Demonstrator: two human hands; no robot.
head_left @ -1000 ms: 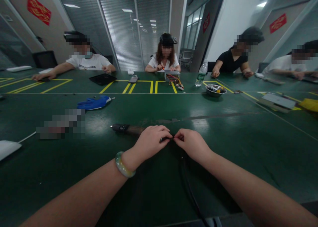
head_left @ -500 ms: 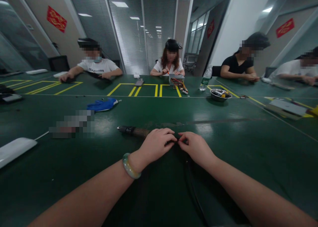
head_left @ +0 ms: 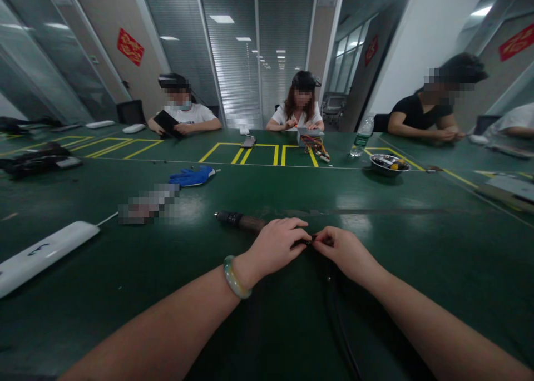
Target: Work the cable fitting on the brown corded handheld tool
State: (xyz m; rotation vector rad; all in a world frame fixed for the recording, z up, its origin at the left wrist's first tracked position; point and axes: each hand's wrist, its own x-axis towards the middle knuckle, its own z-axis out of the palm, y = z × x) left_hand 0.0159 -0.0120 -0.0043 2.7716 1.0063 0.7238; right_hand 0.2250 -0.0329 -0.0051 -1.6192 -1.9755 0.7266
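Note:
A dark corded electric screwdriver (head_left: pixel 251 224) lies on the green table, its black tip end pointing left. My left hand (head_left: pixel 277 247), with a pale jade-like bangle on the wrist, is closed over the tool's rear part and hides it. My right hand (head_left: pixel 344 253) is closed just to the right, thumb and fingertips pinching a small dark piece at the tool's rear end, which looks like the end of its cord. The black cord (head_left: pixel 340 320) comes out below my right hand and runs down towards the table's near edge. The fingertips of both hands nearly touch.
A white power strip (head_left: pixel 54 253), a blurred-out object (head_left: pixel 150 203) and a blue glove (head_left: pixel 191 176) lie to the left. Farther back are a metal bowl (head_left: pixel 390 165) of small items, a water bottle (head_left: pixel 362 138) and a grey box (head_left: pixel 310 136) with wires. Several people sit opposite.
The view has turned left, so everything sits farther right. My hands keep the same hold at the tool's rear end. The person at far left has raised a dark flat object.

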